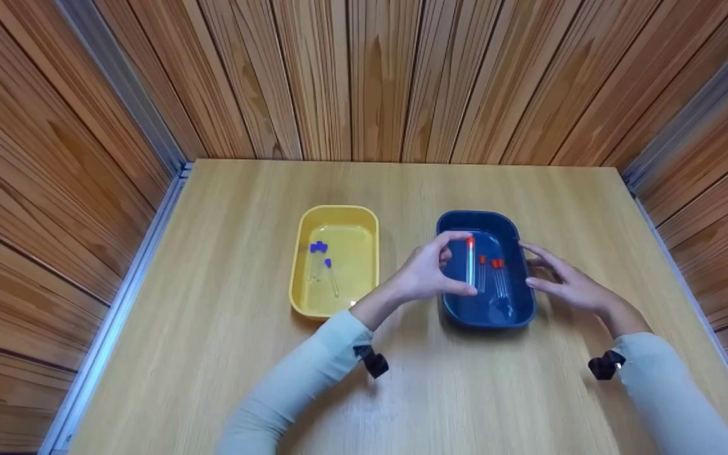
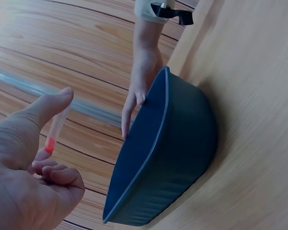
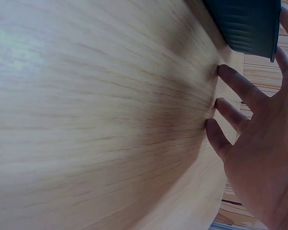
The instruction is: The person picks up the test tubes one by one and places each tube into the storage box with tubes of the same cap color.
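My left hand [image 1: 426,268] holds a red-capped test tube [image 1: 470,262] lengthwise between index finger and thumb, above the blue bin [image 1: 487,313]. In the left wrist view the tube [image 2: 56,128] spans from the thumb tip to the index finger, red cap at the index end. Other red-capped tubes [image 1: 497,275] lie inside the bin. At the bin's right side, my right hand [image 1: 569,284] rests thumb and index finger on the rim. Its other fingers spread apart below in the right wrist view, fingertips [image 3: 224,72] by the tabletop.
To the left stands a yellow bin [image 1: 297,291] holding several purple-capped tubes [image 1: 332,278]. Both bins sit on a light wooden table [image 1: 225,265]. Wood-plank walls [image 1: 376,82] enclose it at the back and sides, with metal strips [image 1: 111,309] along the side edges.
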Demonstrator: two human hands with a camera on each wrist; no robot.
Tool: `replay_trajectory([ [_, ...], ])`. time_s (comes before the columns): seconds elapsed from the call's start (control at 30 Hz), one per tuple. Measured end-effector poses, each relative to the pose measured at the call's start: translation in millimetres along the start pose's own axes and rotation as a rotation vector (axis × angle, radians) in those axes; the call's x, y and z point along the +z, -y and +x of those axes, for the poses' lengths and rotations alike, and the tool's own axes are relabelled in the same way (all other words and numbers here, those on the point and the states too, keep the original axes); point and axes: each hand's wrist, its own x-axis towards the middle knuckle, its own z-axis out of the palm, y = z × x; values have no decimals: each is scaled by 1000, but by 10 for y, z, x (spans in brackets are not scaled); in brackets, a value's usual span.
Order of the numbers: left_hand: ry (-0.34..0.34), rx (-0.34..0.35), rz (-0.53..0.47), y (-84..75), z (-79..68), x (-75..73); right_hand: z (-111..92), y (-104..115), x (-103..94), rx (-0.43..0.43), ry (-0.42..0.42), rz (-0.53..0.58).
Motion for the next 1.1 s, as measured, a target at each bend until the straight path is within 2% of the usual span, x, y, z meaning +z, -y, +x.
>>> replay_trajectory([
  [0.5,-41,87,-3,83,322,98,20,-7,11,-30,2,7],
  [0.83,-87,15,31,107,583,192,12,-7,2,-28,3,0],
  [1.1,-115,-34,82,68,730,285,12,-10,12,-35,10,17],
])
